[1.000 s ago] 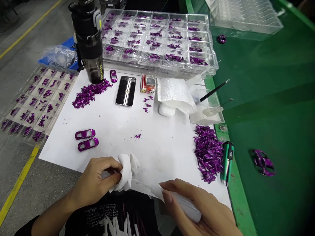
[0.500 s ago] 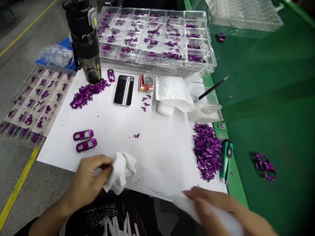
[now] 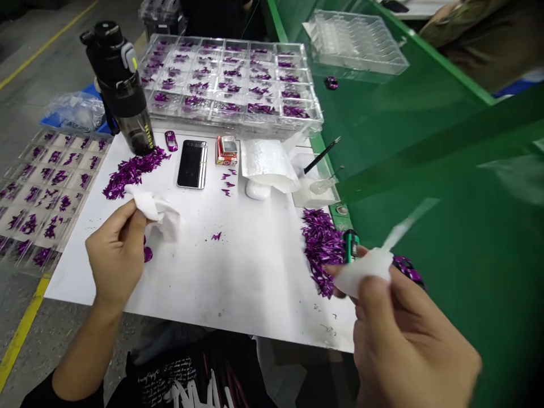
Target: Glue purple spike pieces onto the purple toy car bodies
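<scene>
My left hand (image 3: 117, 249) pinches a white tissue (image 3: 155, 209) and partly hides purple car shells (image 3: 147, 254) beside it; my right hand (image 3: 408, 334) grips a white nozzled bottle (image 3: 357, 276), green cutter (image 3: 351, 243) and purple slivers (image 3: 318, 241) just beyond.

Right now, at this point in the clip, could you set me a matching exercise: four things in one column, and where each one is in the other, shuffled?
Things
1. crumpled tissue
2. narrow-tipped bottle
3. tall drink bottle
4. phone

Places
A. standing by a heap of purple pieces
B. in the right hand
C. lying on the white sheet, near the red box
D. pinched in the left hand

Right pairs: 1-D, 2-B, 3-A, 4-C
</scene>
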Demonstrator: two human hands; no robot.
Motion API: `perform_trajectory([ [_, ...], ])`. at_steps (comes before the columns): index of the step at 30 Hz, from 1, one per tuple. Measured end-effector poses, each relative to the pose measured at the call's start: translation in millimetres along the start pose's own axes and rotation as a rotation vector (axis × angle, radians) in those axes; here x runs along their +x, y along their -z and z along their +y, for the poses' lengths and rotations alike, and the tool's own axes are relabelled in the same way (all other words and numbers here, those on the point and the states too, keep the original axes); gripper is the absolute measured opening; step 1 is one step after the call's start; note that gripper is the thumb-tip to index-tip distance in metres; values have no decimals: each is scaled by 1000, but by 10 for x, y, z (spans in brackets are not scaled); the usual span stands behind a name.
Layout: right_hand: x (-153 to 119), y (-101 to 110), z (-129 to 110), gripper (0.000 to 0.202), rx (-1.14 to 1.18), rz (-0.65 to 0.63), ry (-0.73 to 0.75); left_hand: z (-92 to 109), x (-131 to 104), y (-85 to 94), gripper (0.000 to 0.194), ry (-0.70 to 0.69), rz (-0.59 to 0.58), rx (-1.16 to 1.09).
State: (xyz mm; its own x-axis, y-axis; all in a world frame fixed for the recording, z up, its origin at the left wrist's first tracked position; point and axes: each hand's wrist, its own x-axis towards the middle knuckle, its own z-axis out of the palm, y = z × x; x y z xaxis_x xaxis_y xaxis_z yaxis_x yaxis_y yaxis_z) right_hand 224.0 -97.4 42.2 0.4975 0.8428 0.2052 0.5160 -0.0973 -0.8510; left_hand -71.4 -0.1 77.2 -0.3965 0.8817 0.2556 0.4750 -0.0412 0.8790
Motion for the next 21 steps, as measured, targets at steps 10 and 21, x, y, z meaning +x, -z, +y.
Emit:
perform_trajectory([
  [10,843,-824,68,16,-263,-227,41,-210,195,-35,22,-362,-438,628],
  [21,728,558,726,53,-752,139,-225,24,92,-218,32,-809,-420,126],
])
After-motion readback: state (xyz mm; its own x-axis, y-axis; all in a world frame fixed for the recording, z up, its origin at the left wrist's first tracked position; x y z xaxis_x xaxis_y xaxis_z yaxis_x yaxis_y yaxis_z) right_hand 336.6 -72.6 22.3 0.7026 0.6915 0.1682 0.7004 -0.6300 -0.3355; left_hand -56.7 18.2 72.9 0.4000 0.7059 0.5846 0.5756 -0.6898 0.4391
